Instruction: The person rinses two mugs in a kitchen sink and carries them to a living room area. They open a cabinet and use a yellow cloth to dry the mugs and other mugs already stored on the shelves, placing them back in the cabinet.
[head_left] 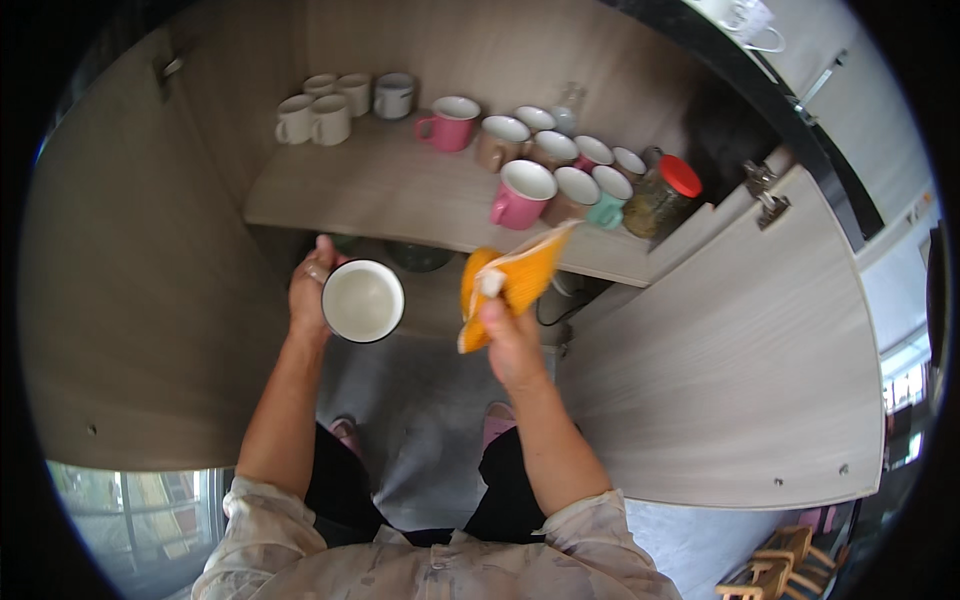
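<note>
My left hand [308, 290] grips a white mug [362, 300] with a thin dark rim, its open top facing up, in front of the lower part of the cabinet. To its right, my right hand [510, 340] is closed on a yellow-orange cloth [525, 270] with pale edging, held up just before the shelf's front edge. The shelf [380, 190] carries several white mugs [330, 122] at the back left, plus pink, brown and mint mugs [522, 195] toward the right, beside a glass jar [660, 205] with a red lid.
Open cabinet doors [120, 300] [720, 350] flank both my arms. Dark glassware [415, 255] and a cord sit under the shelf. My feet are on the grey floor [400, 420] below. Wooden chairs [770, 570] stand at the lower right.
</note>
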